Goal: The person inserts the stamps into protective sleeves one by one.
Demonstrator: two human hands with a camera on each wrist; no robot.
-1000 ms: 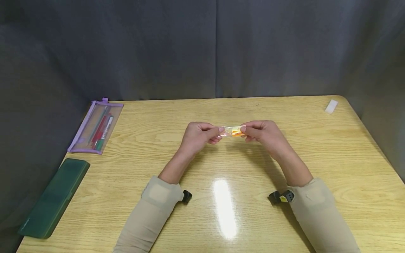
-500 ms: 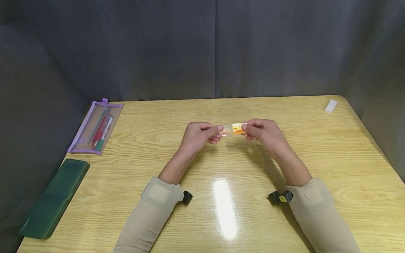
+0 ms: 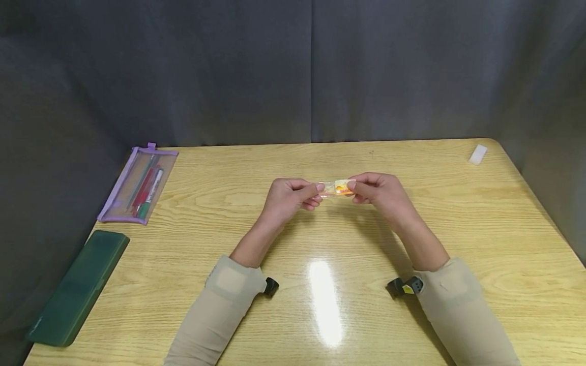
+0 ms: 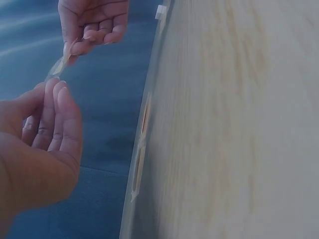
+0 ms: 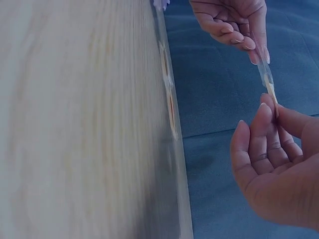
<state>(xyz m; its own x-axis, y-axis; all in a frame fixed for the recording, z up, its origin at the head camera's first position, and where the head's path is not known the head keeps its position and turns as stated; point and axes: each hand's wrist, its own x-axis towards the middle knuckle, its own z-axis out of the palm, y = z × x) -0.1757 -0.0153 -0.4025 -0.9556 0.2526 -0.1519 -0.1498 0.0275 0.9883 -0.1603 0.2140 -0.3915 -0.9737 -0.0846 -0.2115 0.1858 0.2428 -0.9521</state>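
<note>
Above the middle of the table, my left hand (image 3: 289,197) pinches a clear plastic wrapper (image 3: 327,189) between thumb and fingers. My right hand (image 3: 382,195) pinches a small yellow-and-orange printed piece (image 3: 342,187) by its right end. In the right wrist view the printed piece (image 5: 271,93) looks thin and flat, meeting the end of the clear wrapper (image 5: 264,73). Whether it lies inside the wrapper or only against it, I cannot tell. Thumbs and fingertips cover both outer ends.
A purple-edged mesh pouch (image 3: 120,202) with pens in it lies at the back left of the wooden table (image 3: 220,203). Nearer, a dark green case (image 3: 80,290) lies along the left edge. A small white block (image 3: 478,154) sits at the back right. Dark curtains (image 3: 311,71) surround the table.
The printed piece turned flatter and rose slightly half a second ago, and is now a little lower again. Both hands keep their pinch and have barely moved.
</note>
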